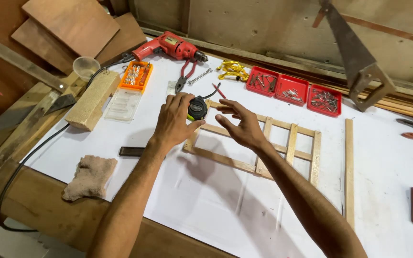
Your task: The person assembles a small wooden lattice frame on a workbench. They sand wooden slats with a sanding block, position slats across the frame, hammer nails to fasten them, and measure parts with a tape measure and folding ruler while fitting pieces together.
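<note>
My left hand (pixel 174 120) grips a black and yellow tape measure (pixel 197 108) above the white tabletop. Just to its right, my right hand (pixel 241 123) hovers with fingers spread, close to the tape measure but holding nothing. Both hands are over the left end of a wooden lattice frame (pixel 290 143) that lies flat on the table.
A red power drill (pixel 170 46), pliers (pixel 184 75), a wrench (pixel 199 76), an orange bit case (pixel 136 75) and red trays of screws (pixel 292 89) line the back. A wooden block (pixel 93 99), a rag (pixel 90 176), a loose wooden strip (pixel 349 172) and a handsaw (pixel 359 57) are nearby.
</note>
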